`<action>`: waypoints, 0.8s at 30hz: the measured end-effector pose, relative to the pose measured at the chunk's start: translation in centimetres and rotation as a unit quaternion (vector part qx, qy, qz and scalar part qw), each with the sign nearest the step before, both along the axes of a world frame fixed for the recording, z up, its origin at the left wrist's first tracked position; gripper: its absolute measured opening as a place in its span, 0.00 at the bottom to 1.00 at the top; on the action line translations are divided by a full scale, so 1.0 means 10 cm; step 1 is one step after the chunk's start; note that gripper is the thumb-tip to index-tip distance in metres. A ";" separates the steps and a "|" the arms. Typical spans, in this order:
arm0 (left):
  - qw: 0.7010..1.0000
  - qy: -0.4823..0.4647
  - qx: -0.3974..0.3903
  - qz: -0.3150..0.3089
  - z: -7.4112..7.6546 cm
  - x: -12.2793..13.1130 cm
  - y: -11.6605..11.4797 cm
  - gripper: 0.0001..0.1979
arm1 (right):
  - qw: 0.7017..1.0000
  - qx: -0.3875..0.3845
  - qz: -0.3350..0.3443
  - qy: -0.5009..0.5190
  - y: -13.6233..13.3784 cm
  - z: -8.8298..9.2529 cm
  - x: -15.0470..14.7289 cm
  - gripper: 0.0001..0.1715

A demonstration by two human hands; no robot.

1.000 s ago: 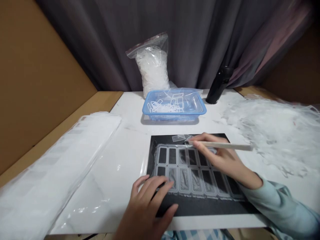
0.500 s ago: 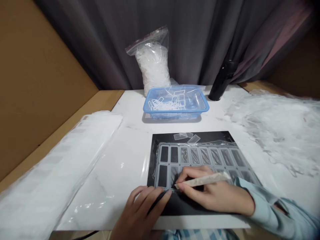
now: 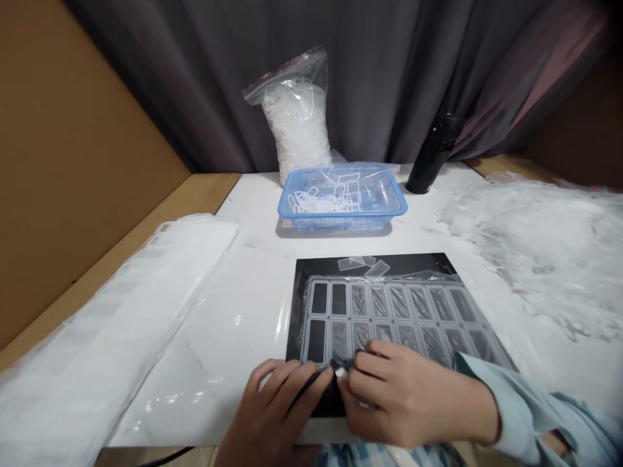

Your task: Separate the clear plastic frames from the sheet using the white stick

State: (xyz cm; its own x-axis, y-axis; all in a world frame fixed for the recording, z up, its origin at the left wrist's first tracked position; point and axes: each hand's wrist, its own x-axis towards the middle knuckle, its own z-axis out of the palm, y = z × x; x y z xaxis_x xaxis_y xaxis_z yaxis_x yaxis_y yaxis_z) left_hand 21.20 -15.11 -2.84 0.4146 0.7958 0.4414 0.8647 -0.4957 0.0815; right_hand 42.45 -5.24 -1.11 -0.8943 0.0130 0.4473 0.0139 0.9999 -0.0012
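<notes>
A clear plastic sheet (image 3: 317,283) with rows of rectangular frames lies on a black mat (image 3: 311,266). Some frames have dark open-looking windows; others show wrinkled film. My left hand (image 3: 280,402) rests at the near left edge of the mat, its fingers spread and fingertips on the sheet's lower edge. Close beside it, my right hand (image 3: 394,389) is closed around a slim pen-like tool (image 3: 402,455) wrapped in whitish tape. One end shows below the hand; a pale tip shows near my left fingertips. The palm hides the rest. Several loose clear rectangles (image 3: 377,270) lie at the mat's far edge.
Behind the mat stands a blue basket (image 3: 341,222) of white frames, with a filled zip bag (image 3: 296,126) behind it. A black bottle (image 3: 433,155) leans at the back right. Stacked clear sheets (image 3: 121,311) lie left; a heap of film scraps (image 3: 559,240) spreads right.
My right hand has moved slightly down towards the near edge and turned. The tool's rear end has swung from pointing right to pointing down below the hand. My left hand stays put.
</notes>
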 end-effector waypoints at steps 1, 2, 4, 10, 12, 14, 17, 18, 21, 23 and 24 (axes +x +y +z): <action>1.000 -0.001 -0.003 0.001 0.00 0.00 0.00 0.17 | 1.000 0.004 -0.002 0.000 -0.01 0.00 0.00 0.10; 1.000 -0.003 -0.004 0.001 0.01 0.01 0.01 0.17 | 1.000 0.005 -0.006 -0.001 -0.02 -0.01 -0.01 0.10; 1.000 -0.004 -0.004 -0.003 0.01 0.02 0.01 0.18 | 1.000 0.005 -0.016 0.001 -0.03 -0.02 -0.02 0.11; 1.000 -0.011 -0.011 -0.004 -0.01 0.01 0.00 0.17 | 0.998 0.008 -0.057 0.011 -0.01 0.00 0.00 0.16; 1.000 -0.026 -0.006 -0.002 -0.05 0.00 -0.01 0.19 | 0.997 0.012 -0.069 0.016 0.00 0.01 0.00 0.18; 0.999 -0.048 0.002 0.004 -0.11 0.00 -0.01 0.20 | 0.996 0.018 -0.080 0.025 0.02 0.01 0.00 0.18; 0.998 -0.064 -0.009 0.013 -0.15 0.02 -0.03 0.22 | 0.993 0.038 -0.104 0.043 0.06 0.01 0.01 0.19; 0.997 -0.069 -0.013 0.017 -0.15 0.02 -0.04 0.22 | 0.991 0.049 -0.116 0.049 0.08 0.02 0.02 0.18; 0.997 -0.071 -0.033 0.022 -0.11 0.03 -0.05 0.21 | 0.981 0.080 -0.165 0.064 0.21 0.04 0.08 0.14; 0.997 -0.066 -0.025 0.013 -0.08 0.03 -0.04 0.20 | 0.971 0.075 -0.210 0.088 0.32 0.07 0.14 0.12; 0.998 -0.060 -0.018 0.008 -0.07 0.03 -0.03 0.19 | 0.967 0.049 -0.227 0.102 0.37 0.09 0.17 0.11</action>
State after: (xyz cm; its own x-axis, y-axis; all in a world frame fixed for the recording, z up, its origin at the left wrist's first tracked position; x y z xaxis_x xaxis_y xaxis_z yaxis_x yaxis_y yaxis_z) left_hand 21.45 -15.43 -3.58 0.3475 0.8186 0.4573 0.8556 -0.4763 0.2026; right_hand 44.14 -1.56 -0.23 -0.6986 0.3328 0.6334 0.4616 0.8860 0.0435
